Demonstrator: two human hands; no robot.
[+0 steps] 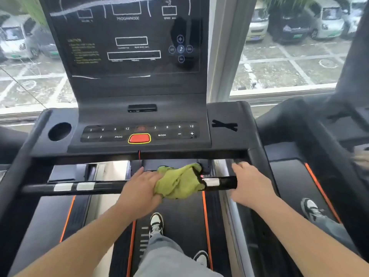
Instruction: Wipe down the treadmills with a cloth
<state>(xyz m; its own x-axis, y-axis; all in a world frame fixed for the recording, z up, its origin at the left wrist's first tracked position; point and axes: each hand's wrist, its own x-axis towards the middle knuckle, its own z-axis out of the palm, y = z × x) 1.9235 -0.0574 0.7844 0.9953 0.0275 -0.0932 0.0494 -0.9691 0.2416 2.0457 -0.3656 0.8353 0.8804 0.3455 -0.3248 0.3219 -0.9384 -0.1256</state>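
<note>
Person stands on the treadmill belt [183,212], both arms reaching forward to the black crossbar [107,186] below the console.

- Left hand [142,188]: palm down, clutching a bunched green cloth [179,182]. The cloth is draped over the crossbar just right of centre, touching it and covering part of a silver grip sensor [212,181].
- Right hand [250,184]: palm down over the crossbar's right end, fingers reaching forward. Can't tell whether it's gripping the bar. It isn't touching the cloth.
- Two more silver sensor pads [73,186] sit on the left part of the bar, uncovered.
- Keypad [139,131] above the bar has a red stop button [139,138] at its centre, with a thin red cord [139,156] hanging below it.
- Round cup holder [60,131] on the console's left, black tape X [224,125] on its right.
- Display panel [131,37] is dark and upright.
- Black-and-white sneakers [156,223] on the belt, grey trousers.
- Another sneaker [309,208] is on the neighbouring treadmill to the right.
- Parked cars [323,19] visible through the window.
</note>
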